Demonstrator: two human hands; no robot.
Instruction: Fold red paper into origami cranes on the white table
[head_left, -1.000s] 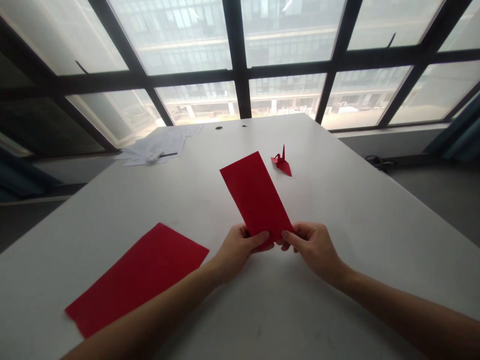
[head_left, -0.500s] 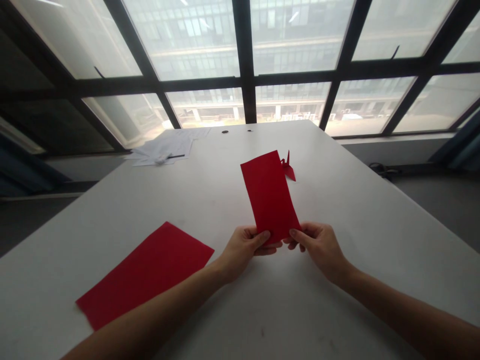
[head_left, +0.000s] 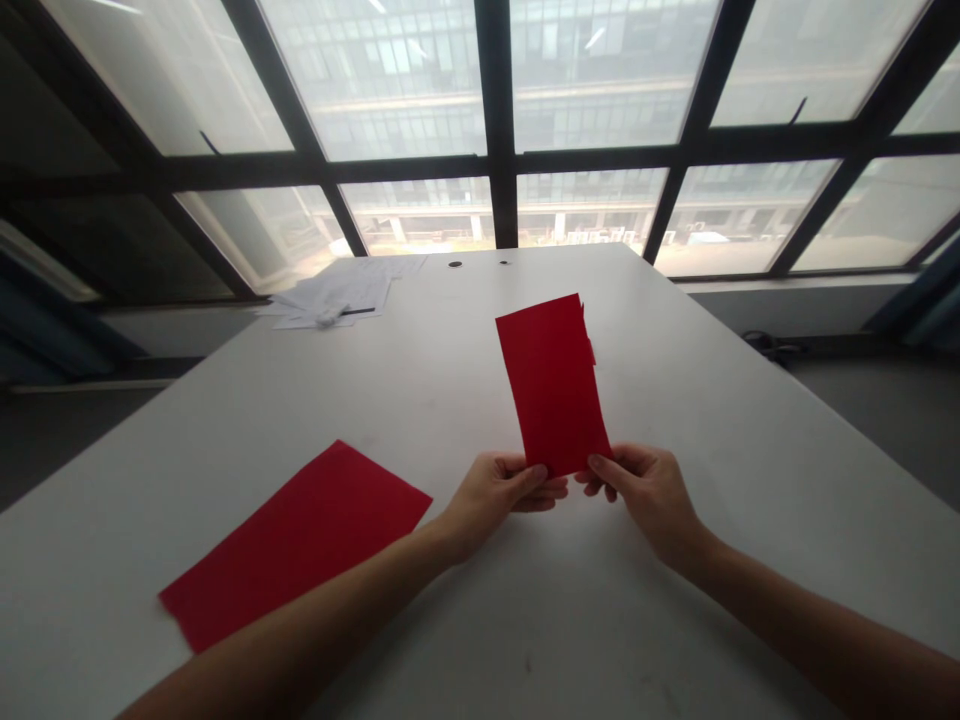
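Crane (head_left: 592,353) mostly behind red paper (head_left: 556,388)

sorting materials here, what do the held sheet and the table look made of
Held sheet: likely paper, matte red; it looks thin and bows slightly. Table: perhaps laminate, smooth white with a soft sheen; its core can't be seen.

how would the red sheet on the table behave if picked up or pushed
The sheet is probably light and bendy, since it looks thin. Pushed, it would likely slide rather than roll, as it lies nearly flat on the smooth table. It may hold shape: the similar paper in the left hand and right hand sticks out, barely curved.
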